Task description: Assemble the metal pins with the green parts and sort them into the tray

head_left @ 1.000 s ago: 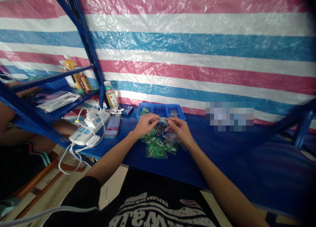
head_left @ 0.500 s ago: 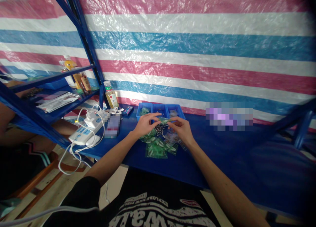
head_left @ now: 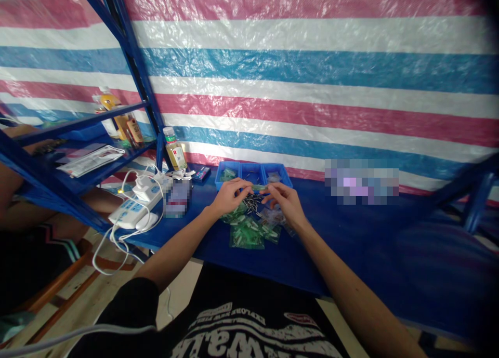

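Between my two hands a small green plastic bag [head_left: 259, 188] is stretched sideways. My left hand [head_left: 231, 196] pinches its left end, and my right hand [head_left: 286, 202] pinches its right end. Just beneath lies a heap of small dark metal pieces [head_left: 253, 204], too small to name surely. Nearer to me, green bags [head_left: 246, 233] are piled on the blue table, and clear bags [head_left: 273, 217] lie to their right. Behind my hands stands a blue tray [head_left: 286, 177] with three compartments, holding green bags on the left, a few small pieces in the middle and clear bags on the right.
On the left are a white power strip [head_left: 128, 212] with tangled cables, a blurred-out phone-like item [head_left: 177, 198], a bottle [head_left: 175, 149] and a small blue box [head_left: 201, 174]. A blue metal frame [head_left: 136, 67] rises there. Another person's arm [head_left: 23, 191] shows at far left.
The green bag has gone from a flatter, wider face to a narrow strip between my fingers. Both hands stay in nearly the same place.
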Demonstrator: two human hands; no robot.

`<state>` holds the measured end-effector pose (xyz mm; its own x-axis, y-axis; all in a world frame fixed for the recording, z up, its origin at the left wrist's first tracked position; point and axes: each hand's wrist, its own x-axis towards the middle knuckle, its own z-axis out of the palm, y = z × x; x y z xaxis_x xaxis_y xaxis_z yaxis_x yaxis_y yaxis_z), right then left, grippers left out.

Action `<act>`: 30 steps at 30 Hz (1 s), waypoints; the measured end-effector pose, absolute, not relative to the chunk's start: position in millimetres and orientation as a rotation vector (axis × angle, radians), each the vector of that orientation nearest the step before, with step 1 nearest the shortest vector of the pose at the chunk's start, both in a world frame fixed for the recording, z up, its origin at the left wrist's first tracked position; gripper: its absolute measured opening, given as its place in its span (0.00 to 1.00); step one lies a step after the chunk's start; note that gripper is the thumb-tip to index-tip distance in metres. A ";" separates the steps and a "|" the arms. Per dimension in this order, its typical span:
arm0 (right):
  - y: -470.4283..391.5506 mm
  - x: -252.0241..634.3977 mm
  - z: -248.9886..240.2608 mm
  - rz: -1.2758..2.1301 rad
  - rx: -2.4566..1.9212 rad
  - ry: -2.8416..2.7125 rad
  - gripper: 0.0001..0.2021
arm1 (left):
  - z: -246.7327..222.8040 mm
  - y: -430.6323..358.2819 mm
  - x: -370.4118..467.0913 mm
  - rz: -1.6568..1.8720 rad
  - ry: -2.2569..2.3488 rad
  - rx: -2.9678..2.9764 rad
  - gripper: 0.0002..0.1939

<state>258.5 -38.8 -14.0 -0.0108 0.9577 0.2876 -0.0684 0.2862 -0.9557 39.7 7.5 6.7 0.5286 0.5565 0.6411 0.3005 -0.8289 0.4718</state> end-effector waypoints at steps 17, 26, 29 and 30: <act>-27.7 266.1 -31.7 0.845 -1.042 -1.355 0.16 | -7.1 17.6 39.6 1.205 0.834 2.466 0.23; -32.3 260.0 -24.3 0.993 -0.987 -1.270 0.20 | -4.4 14.4 40.9 1.194 0.834 2.448 0.19; -35.8 258.0 -20.0 1.003 -0.974 -1.264 0.21 | -2.0 11.8 40.3 1.150 0.808 2.482 0.14; -36.2 258.2 -19.5 0.995 -0.968 -1.276 0.19 | -1.3 10.9 40.2 1.129 0.794 2.492 0.13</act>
